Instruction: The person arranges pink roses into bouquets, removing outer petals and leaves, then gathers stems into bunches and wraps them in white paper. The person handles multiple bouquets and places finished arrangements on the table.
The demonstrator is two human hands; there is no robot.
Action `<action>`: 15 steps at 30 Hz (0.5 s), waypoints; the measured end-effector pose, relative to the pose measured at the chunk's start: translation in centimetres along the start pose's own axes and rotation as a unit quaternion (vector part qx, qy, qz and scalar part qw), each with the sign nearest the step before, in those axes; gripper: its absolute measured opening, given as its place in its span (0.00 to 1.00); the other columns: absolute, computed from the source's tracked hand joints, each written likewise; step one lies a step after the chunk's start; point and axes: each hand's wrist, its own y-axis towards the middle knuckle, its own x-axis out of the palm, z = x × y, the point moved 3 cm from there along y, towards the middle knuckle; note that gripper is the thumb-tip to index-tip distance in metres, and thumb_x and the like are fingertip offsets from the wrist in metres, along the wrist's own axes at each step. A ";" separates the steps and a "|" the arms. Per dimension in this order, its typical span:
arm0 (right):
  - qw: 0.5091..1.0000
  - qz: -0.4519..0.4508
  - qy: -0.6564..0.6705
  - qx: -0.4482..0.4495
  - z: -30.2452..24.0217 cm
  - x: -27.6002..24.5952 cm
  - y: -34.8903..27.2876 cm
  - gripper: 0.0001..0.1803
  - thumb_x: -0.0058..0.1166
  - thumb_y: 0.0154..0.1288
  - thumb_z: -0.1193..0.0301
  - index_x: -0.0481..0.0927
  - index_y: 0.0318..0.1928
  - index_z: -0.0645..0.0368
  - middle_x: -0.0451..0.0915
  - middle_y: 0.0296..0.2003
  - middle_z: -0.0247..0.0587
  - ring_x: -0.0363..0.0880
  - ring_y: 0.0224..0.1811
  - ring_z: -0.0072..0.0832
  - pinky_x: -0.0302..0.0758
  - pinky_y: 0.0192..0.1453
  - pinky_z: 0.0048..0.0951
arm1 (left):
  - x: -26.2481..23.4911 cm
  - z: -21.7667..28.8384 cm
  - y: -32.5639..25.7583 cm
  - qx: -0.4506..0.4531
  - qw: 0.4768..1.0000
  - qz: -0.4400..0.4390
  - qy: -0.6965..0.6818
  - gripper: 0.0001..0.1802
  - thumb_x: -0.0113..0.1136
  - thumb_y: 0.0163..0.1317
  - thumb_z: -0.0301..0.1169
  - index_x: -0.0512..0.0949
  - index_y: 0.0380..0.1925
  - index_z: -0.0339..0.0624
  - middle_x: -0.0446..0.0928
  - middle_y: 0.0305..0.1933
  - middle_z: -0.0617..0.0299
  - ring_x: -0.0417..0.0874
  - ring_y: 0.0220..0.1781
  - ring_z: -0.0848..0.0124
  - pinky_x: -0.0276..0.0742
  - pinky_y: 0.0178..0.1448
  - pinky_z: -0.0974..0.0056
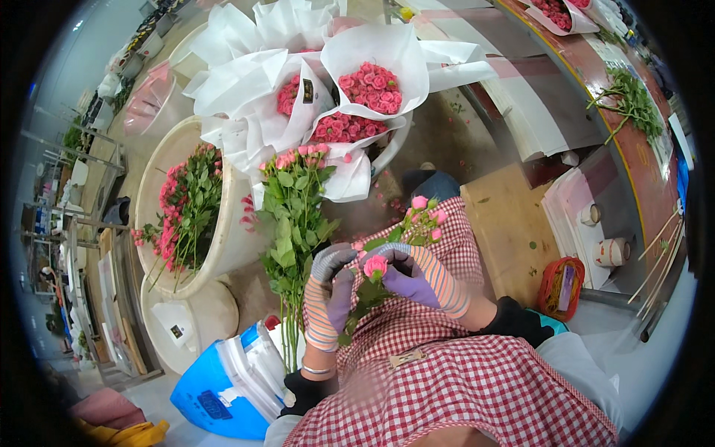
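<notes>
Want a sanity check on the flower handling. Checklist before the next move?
1. Left grip and right grip both visible: ok.
2. Gloves on both: ok.
3. Pink rose visible between them: ok.
4. Secure stem hold: cannot tell, fingers hide it.
5. Left grip apart from the leafy rose bunch: cannot tell, they overlap in view.
6. Floor free of petals: not ok, several scattered.

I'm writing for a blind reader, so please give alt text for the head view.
A person's gloved left hand and right hand flank a pink rose above a checked apron. Beyond are wrapped bouquets; to the left, a tub holds more roses.
</notes>
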 end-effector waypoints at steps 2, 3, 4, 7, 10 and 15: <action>1.000 -0.012 -0.003 0.026 0.1 0.0 -0.1 0.10 0.53 0.65 0.68 0.75 0.42 0.60 0.71 0.30 0.24 0.66 0.33 0.12 0.67 0.37 0.16 | 0.3 1.9 0.7 0.016 0.999 -0.035 -0.013 0.12 0.52 0.55 0.25 0.77 0.40 0.36 0.72 0.50 0.55 0.73 0.51 0.67 0.67 0.57 0.64; 1.000 -0.015 -0.001 0.025 0.1 0.2 -0.1 0.09 0.53 0.64 0.69 0.75 0.41 0.60 0.71 0.30 0.24 0.66 0.33 0.12 0.66 0.37 0.16 | 0.5 2.4 0.8 0.023 0.998 -0.052 -0.015 0.11 0.52 0.55 0.25 0.77 0.38 0.35 0.72 0.49 0.55 0.73 0.51 0.67 0.67 0.56 0.65; 1.000 -0.017 0.000 0.025 0.2 0.3 -0.1 0.08 0.53 0.64 0.70 0.75 0.41 0.60 0.71 0.30 0.24 0.66 0.32 0.12 0.66 0.37 0.16 | 0.7 2.6 0.9 0.030 0.997 -0.070 -0.018 0.11 0.52 0.55 0.25 0.77 0.37 0.35 0.73 0.49 0.55 0.73 0.51 0.67 0.67 0.56 0.65; 0.999 -0.026 0.019 -0.011 0.8 0.8 0.1 0.07 0.52 0.63 0.74 0.75 0.41 0.61 0.71 0.29 0.23 0.66 0.32 0.12 0.66 0.37 0.16 | 1.0 1.9 0.6 -0.024 0.996 -0.065 -0.057 0.09 0.51 0.56 0.26 0.78 0.33 0.34 0.73 0.48 0.55 0.73 0.50 0.68 0.68 0.54 0.65; 0.999 -0.041 0.015 -0.009 0.8 1.1 -0.2 0.07 0.50 0.59 0.78 0.76 0.39 0.62 0.74 0.28 0.25 0.68 0.32 0.13 0.67 0.38 0.17 | 1.2 0.6 0.2 -0.078 0.983 -0.063 -0.155 0.11 0.48 0.62 0.31 0.75 0.31 0.33 0.73 0.47 0.53 0.74 0.48 0.67 0.67 0.55 0.64; 0.994 -0.069 -0.089 0.002 0.2 1.4 -0.8 0.05 0.54 0.57 0.77 0.77 0.35 0.63 0.75 0.26 0.26 0.69 0.31 0.12 0.68 0.37 0.18 | 0.8 0.4 0.1 -0.107 0.980 -0.071 -0.149 0.11 0.47 0.63 0.32 0.74 0.32 0.34 0.73 0.48 0.53 0.73 0.49 0.67 0.67 0.55 0.64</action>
